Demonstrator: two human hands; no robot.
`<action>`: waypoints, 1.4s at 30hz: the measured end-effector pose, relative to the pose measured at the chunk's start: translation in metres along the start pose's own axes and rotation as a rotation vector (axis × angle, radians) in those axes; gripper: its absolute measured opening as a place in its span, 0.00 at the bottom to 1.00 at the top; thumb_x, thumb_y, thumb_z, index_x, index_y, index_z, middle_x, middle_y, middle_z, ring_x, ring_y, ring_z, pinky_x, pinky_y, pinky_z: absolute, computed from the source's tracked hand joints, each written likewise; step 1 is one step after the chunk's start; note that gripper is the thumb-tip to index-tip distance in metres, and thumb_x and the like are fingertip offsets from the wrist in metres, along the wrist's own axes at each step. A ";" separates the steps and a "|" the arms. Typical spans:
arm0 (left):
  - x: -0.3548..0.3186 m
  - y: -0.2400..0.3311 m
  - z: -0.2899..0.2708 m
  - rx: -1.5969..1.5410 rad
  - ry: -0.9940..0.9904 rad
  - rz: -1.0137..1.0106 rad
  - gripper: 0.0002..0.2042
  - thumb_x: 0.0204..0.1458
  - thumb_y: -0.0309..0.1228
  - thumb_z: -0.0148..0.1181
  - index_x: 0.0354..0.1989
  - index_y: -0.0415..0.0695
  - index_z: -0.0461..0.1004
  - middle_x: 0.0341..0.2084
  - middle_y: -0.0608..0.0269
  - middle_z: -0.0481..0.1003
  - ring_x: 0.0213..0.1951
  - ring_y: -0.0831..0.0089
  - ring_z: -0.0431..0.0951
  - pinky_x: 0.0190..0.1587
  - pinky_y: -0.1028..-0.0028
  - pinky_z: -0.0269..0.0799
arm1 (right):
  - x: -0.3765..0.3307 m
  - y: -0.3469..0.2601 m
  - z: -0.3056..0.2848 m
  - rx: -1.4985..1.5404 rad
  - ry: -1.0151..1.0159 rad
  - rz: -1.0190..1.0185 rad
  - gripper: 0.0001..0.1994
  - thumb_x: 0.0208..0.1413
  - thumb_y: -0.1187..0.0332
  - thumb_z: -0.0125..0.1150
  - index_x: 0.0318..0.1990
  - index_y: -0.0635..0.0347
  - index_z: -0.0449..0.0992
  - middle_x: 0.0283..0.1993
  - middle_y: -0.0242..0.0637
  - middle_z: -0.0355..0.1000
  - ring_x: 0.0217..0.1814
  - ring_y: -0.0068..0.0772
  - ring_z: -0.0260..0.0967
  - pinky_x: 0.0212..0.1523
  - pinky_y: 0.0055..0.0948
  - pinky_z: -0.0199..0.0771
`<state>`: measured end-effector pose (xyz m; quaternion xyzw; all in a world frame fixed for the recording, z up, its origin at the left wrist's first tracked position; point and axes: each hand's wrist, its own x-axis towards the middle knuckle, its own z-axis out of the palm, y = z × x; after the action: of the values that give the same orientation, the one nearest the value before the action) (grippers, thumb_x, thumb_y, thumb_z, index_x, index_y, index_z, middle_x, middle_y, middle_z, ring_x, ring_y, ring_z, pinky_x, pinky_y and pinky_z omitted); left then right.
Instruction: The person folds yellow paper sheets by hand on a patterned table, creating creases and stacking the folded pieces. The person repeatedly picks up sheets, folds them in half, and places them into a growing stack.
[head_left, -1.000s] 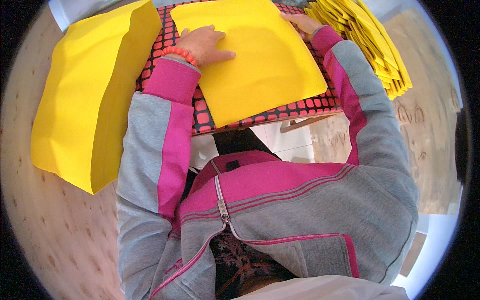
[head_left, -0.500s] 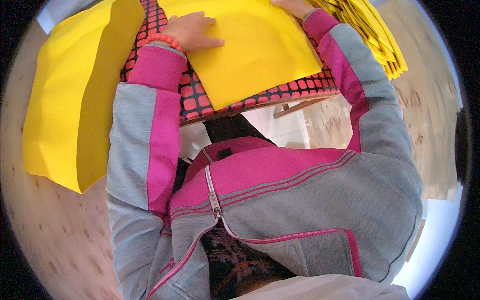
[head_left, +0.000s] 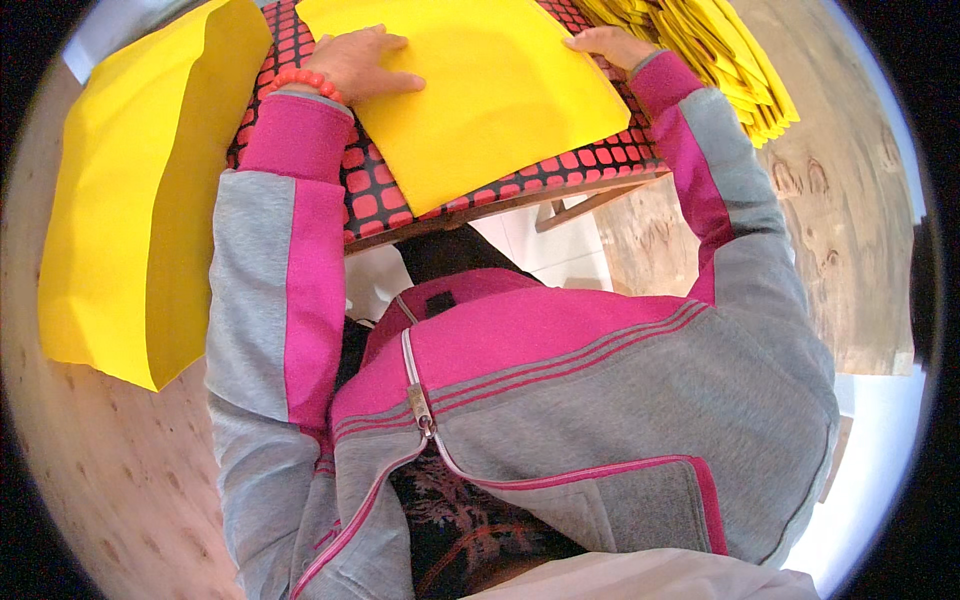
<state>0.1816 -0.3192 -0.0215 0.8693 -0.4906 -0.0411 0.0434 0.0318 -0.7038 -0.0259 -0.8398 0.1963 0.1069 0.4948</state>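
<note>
A yellow sheet (head_left: 480,110), felt-like and roughly rectangular, lies flat on the table in front of me. My left hand (head_left: 365,65), with a red bead bracelet (head_left: 305,80) at the wrist, rests on the sheet's left part, fingers and thumb spread. At the sheet's right edge, my right hand (head_left: 612,46) has its fingertips over the border and appears to pinch it; its other fingers are partly hidden. The far end of the sheet runs out of view.
A red-and-black patterned cover lies on the wooden-edged table (head_left: 375,190). To the left stands a large folded yellow piece (head_left: 120,200). Several folded yellow pieces (head_left: 735,65) are stacked at the right, beyond my right forearm. Wood-patterned surfaces (head_left: 810,200) flank the table.
My right hand has come nearer to me along the sheet's right edge. The whole scene has shifted slightly left in view; my left hand stays flat on the sheet.
</note>
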 end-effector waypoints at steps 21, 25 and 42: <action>-0.007 0.003 0.000 -0.017 0.021 -0.016 0.41 0.51 0.66 0.59 0.67 0.49 0.71 0.69 0.41 0.63 0.70 0.48 0.64 0.71 0.56 0.57 | 0.029 -0.033 -0.016 -0.281 0.078 0.011 0.20 0.58 0.47 0.67 0.37 0.57 0.84 0.30 0.31 0.79 0.25 0.25 0.73 0.26 0.32 0.72; -0.008 0.003 0.002 -0.024 0.045 -0.024 0.41 0.51 0.66 0.60 0.67 0.49 0.72 0.69 0.41 0.64 0.70 0.48 0.64 0.72 0.58 0.56 | 0.074 -0.045 -0.021 -0.121 0.077 0.117 0.19 0.59 0.49 0.68 0.48 0.53 0.80 0.38 0.28 0.82 0.29 0.20 0.77 0.29 0.21 0.75; -0.009 -0.007 0.009 -0.069 0.133 0.007 0.34 0.48 0.60 0.63 0.58 0.50 0.77 0.57 0.54 0.74 0.62 0.57 0.72 0.64 0.45 0.60 | 0.162 -0.051 -0.031 -0.334 0.000 -0.070 0.23 0.60 0.51 0.68 0.54 0.60 0.78 0.44 0.34 0.81 0.36 0.26 0.79 0.40 0.30 0.81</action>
<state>0.1819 -0.3086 -0.0307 0.8663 -0.4881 -0.0001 0.1061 0.1996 -0.7450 -0.0310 -0.9166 0.1464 0.1210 0.3518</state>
